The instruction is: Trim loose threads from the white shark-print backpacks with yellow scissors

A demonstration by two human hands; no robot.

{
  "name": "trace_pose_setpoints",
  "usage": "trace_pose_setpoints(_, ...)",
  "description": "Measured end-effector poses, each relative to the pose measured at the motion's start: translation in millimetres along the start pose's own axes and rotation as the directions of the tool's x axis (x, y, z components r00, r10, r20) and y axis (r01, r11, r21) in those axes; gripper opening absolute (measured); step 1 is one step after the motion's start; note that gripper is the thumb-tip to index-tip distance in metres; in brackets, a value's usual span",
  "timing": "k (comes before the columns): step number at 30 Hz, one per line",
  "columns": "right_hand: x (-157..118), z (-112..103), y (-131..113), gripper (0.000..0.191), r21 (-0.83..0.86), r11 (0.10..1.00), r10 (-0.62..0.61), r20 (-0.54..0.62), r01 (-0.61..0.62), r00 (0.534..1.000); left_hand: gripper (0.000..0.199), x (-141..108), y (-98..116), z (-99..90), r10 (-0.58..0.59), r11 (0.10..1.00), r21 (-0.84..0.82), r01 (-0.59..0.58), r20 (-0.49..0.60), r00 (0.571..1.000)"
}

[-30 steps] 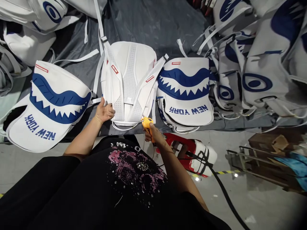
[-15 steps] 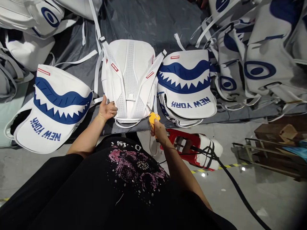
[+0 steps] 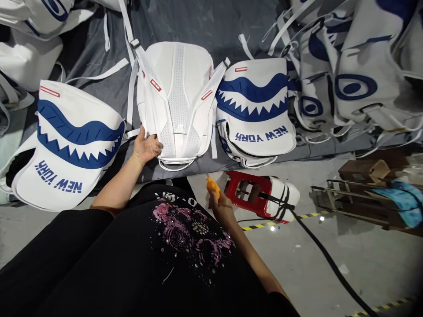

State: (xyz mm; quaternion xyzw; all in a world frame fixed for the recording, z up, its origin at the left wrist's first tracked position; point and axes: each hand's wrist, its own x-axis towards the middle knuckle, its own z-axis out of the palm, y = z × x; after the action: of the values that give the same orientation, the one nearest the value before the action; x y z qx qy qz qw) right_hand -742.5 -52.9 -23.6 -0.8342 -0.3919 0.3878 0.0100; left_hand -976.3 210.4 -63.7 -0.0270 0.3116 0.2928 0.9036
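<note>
A white backpack [image 3: 178,88] lies on the dark table cover with its back panel and shoulder straps facing up. My left hand [image 3: 147,145] rests against its lower left side, thumb raised and fingers loosely bent, gripping nothing that I can see. In front of the table edge, my right hand [image 3: 222,207] is closed round an orange hand tool [image 3: 213,188] with a thin tip; its exact kind is unclear. The tool is apart from the backpack. To either side lie white backpacks with blue toothed mouths and NEW YORK lettering, one at left [image 3: 79,136] and one at right [image 3: 254,101].
More white backpacks [image 3: 355,88] crowd the table's right end, and others [image 3: 36,55] are at upper left. Below the table edge stands a red stool [image 3: 246,191] with a white part and a black cable [image 3: 324,251]. A metal-framed cart [image 3: 350,196] is on the floor at right.
My right hand has drawn the orange tool away from the backpack's lower right corner, down towards my body. My left hand stays at the backpack's side. The view has shifted slightly.
</note>
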Motion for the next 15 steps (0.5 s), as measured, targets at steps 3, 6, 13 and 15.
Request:
trace_pose_setpoints(3, -10, 14, -13, 0.038, -0.191, 0.979, -0.038, 0.148, 0.067, 0.988, 0.061, 0, 1, 2.3, 0.022, 1.000, 0.020, -0.022, -0.034, 0.999)
trace_pose_setpoints(6, 0, 19, -34, 0.038, -0.280, 0.952, -0.075, 0.164, 0.120, 0.984, 0.055, 3, 4, 6.9, 0.022, 0.996, 0.082, -0.019, -0.042, 0.999)
trace_pose_setpoints(13, 13, 21, -51, 0.045, -0.311, 0.950, 0.043, 0.171, 0.013, 0.984, 0.051, -19, -43, 3.9, 0.696, 0.317, 0.906, -0.282, -0.020, 0.718)
trace_pose_setpoints(15, 13, 20, -53, 0.045, -0.307, 0.952, 0.043, 0.183, 0.015, 0.982, 0.063, -24, -64, -0.9, 0.659, -0.189, 0.946, -0.263, 0.321, 0.680)
